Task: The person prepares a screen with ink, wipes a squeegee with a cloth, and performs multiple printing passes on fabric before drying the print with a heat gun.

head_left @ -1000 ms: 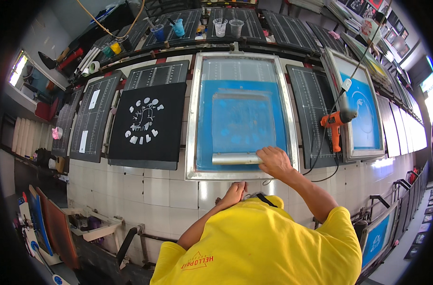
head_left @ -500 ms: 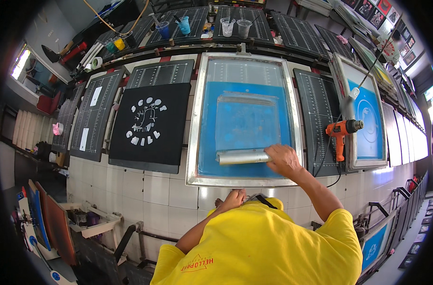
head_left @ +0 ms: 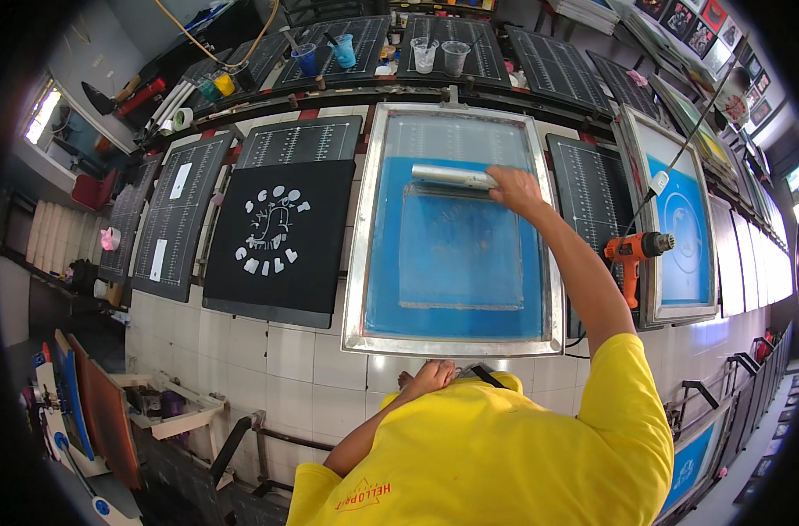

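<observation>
A screen printing frame [head_left: 354, 263] with a pale metal border and blue mesh lies flat before me. My right hand [head_left: 515, 188] is wrapped round the right end of a squeegee [head_left: 452, 176] with a long silvery holder. The squeegee lies crosswise on the mesh, by the far edge of a paler, see-through rectangle [head_left: 459, 263] with a grey smeared outline. Held close to my waist, just nearer than the frame's front edge, my left hand [head_left: 432, 377] has its fingers curled. Whatever it may grip is hidden.
Left of the frame, a black cloth [head_left: 316, 254] with a white print covers a board. An orange heat gun [head_left: 632, 254] stands at the right, beside another blue screen [head_left: 680, 228]. Plastic cups [head_left: 423, 57] of ink stand on the far boards.
My right hand has moved the squeegee away from me, from the near end of the see-through rectangle to its far edge. My left hand has stayed near my waist.
</observation>
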Available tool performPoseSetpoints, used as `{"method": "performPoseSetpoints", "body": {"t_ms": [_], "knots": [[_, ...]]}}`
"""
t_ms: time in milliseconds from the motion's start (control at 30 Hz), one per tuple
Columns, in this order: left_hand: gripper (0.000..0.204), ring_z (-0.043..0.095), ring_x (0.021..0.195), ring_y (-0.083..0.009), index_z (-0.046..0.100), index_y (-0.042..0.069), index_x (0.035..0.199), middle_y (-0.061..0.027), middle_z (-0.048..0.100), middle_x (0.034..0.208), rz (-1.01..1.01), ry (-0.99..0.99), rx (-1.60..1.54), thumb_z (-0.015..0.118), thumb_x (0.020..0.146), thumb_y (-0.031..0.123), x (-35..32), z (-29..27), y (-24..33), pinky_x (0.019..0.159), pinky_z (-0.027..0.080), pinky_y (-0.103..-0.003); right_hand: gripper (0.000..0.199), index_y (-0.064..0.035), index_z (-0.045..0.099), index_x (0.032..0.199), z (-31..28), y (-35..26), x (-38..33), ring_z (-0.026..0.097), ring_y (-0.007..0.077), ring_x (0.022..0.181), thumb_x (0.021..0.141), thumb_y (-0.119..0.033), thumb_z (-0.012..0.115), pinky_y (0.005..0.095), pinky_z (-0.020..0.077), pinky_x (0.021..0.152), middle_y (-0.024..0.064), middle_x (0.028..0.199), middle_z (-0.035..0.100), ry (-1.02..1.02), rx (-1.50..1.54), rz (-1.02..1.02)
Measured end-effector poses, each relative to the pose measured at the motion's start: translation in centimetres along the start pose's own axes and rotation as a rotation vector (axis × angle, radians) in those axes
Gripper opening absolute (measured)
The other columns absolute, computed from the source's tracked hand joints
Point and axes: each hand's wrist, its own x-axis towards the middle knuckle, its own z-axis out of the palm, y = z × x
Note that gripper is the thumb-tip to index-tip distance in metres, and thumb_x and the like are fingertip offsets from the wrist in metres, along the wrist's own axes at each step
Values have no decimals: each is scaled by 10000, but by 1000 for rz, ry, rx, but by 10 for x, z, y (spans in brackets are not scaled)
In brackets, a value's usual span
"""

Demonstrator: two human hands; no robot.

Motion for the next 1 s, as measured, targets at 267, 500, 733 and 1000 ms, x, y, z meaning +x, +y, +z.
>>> {"method": "performPoseSetpoints", "body": {"t_ms": [267,500,733,1000], "knots": [[545,421,589,-161,476,33,705,-37,465,620,-5,51,51,343,1066,418,-3,4,0,588,366,-330,362,-107,626,1116,3,11,16,630,355,997,767,-176,694,458,495,858,144,1042,674,-64,66,-53],[521,405,590,-150,434,42,707,-29,431,625,6,22,9,338,1073,401,-5,3,8,587,352,-321,331,-114,618,1079,-2,-17,-50,645,314,996,774,-184,724,442,515,854,106,1055,675,-143,11,-135],[537,406,563,-125,449,43,695,-16,431,618,81,33,-44,347,1075,409,-5,4,13,569,358,-295,272,-104,594,986,1,-86,-185,619,261,885,731,-105,687,381,503,771,64,903,615,18,-15,-226],[453,398,538,-96,475,59,740,-9,446,634,10,-19,-210,370,1078,342,-7,4,19,549,344,-254,419,-96,582,1126,10,-131,-272,531,274,1137,738,-180,716,411,433,893,97,1177,573,-49,15,-83]]}}
